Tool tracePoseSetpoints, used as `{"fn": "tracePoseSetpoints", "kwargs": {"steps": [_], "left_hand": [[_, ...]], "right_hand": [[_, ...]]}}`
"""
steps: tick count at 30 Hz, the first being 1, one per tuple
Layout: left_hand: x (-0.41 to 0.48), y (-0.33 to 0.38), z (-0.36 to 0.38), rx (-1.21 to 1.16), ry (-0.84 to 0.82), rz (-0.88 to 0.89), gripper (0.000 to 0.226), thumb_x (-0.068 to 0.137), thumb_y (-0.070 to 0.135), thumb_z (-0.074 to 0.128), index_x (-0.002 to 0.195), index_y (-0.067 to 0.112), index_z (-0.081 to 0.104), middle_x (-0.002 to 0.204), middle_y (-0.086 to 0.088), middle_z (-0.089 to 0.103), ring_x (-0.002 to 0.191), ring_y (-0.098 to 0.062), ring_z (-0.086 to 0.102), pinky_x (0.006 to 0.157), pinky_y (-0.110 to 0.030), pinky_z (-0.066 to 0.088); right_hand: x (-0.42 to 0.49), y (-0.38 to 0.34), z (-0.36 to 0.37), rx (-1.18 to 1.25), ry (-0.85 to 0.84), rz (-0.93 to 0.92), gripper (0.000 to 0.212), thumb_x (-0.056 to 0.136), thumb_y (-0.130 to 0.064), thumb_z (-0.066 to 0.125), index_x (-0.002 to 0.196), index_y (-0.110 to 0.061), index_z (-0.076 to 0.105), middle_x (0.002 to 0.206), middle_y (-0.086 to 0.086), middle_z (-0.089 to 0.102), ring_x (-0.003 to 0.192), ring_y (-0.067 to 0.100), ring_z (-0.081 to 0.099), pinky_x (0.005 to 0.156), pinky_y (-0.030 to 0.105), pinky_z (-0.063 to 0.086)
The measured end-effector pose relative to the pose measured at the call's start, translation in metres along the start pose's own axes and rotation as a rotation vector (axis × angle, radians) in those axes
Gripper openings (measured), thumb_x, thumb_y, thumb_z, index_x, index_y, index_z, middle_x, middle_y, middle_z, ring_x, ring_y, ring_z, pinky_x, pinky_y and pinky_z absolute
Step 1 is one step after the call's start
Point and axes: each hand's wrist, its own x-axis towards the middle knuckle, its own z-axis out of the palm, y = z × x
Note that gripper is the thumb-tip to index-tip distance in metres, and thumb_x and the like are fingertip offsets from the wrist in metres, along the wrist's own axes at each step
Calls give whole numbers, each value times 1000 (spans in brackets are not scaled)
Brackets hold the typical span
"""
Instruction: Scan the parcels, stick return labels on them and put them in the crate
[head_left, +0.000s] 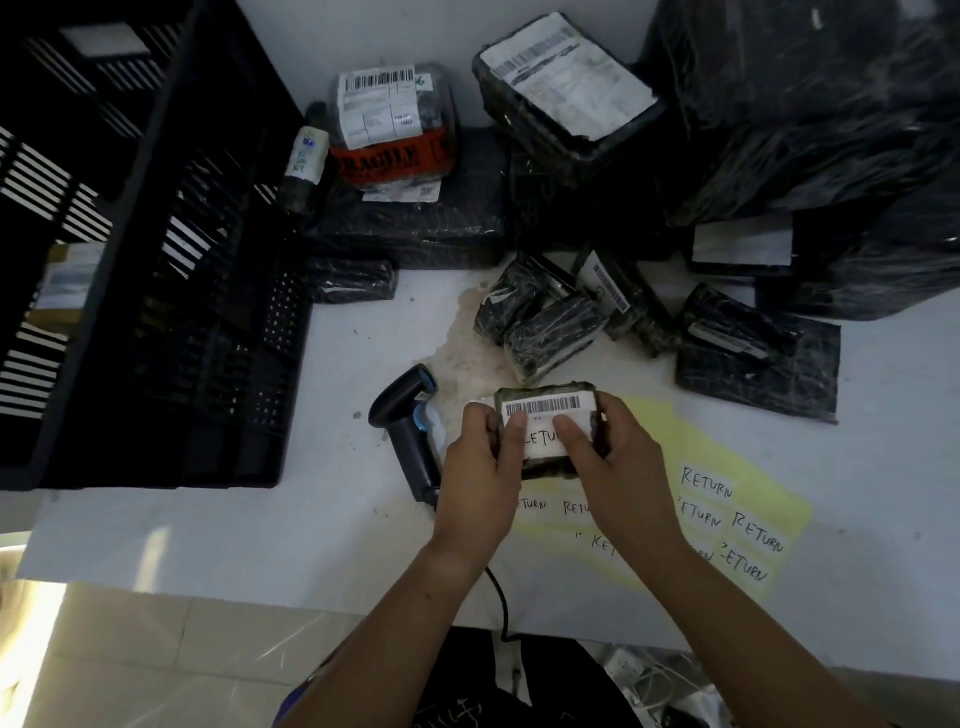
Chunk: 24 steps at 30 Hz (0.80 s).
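Noted: white label on the small black film-wrapped parcel reads handwritten "RETURN", partly covered; yellow sheet at the near edge of the desk: "RETURN", repeated; orange tape on the clear-wrapped parcel: "FRAGILE"

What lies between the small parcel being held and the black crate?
Only the barcode scanner, lying on the table just left of the parcel. Past it, bare table reaches the crate.

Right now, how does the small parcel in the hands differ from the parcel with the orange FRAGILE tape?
The held parcel carries a handwritten RETURN label; the FRAGILE parcel shows none. The left hand and right hand grip the held parcel, while the FRAGILE parcel rests on a bigger black parcel. Both are labelled with printed barcodes.
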Motion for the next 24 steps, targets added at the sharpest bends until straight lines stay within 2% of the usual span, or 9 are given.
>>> {"fn": "tracePoseSetpoints", "kwargs": {"steps": [2,6,12,14,16,19,22,24], "left_hand": [[-3,9,-2,11,10,27,30,104,46,43,87,21,43,70,-9,59,61,-28,58,53,-47,48],[-6,26,-5,31,25,66,33,103,48,37,93,18,47,68,-3,61,58,-19,59,51,-43,48],[-12,50,-19,-25,50,148,26,107,39,35,93,21,47,69,4,57,57,-8,53,50,-34,44],[-11,59,-32,-37,36,179,26,108,38,33,91,24,47,68,6,54,57,-6,49,52,-37,45],[-9,67,-52,40,18,241,22,107,39,35,94,29,50,72,10,57,63,-6,55,56,-36,49],[-1,75,-99,152,1,323,8,103,32,51,106,30,57,93,17,65,87,-3,64,71,-22,52],[4,86,-165,259,71,464,9,99,27,55,103,24,63,95,17,62,88,-3,62,73,-11,44],[10,94,-218,316,155,540,6,98,21,58,100,21,64,93,16,60,83,1,59,71,-9,41]], "right_hand": [[-4,-8,-2,-4,29,-33,21,98,-28,60,119,-23,61,93,-16,70,82,-6,66,62,8,48],[-12,-21,-8,4,64,-65,20,102,-28,52,119,-23,61,88,-14,68,77,-2,64,59,9,46],[-19,-43,-16,135,54,-80,25,105,-30,44,121,-21,61,94,-9,70,81,7,67,63,22,54],[-19,-50,-15,182,49,-75,25,106,-29,41,123,-24,60,97,-9,69,79,8,66,61,22,52],[-18,-60,-12,239,48,-48,27,107,-26,38,125,-29,58,101,-7,69,77,11,63,60,25,52],[-13,-84,0,329,34,0,28,107,-24,40,117,-42,59,103,-12,70,82,13,65,65,32,55],[-6,-118,23,406,-9,17,29,106,-25,42,111,-49,57,101,-27,69,88,6,67,72,35,55],[2,-142,45,466,-50,26,29,106,-25,45,115,-49,59,107,-26,70,97,6,68,78,37,55]]}}
